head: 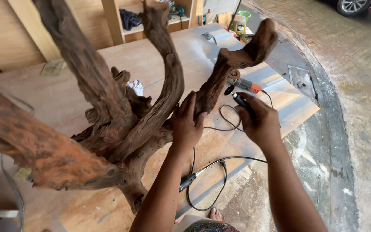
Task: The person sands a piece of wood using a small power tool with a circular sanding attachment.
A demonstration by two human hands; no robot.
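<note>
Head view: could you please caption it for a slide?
Left hand steadies a gnarled root branch; right hand grips a rotary tool handpiece.

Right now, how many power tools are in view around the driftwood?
2: a slim black rotary handpiece in the right hand, and an orange-and-grey angle grinder lying on the plywood table behind it. Others may be hidden behind the driftwood.

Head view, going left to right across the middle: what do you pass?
Thick reddish-brown driftwood limb → left hand flat on a dark wood branch → right hand gripping a slim black rotary tool handpiece → grey concrete floor.
</note>
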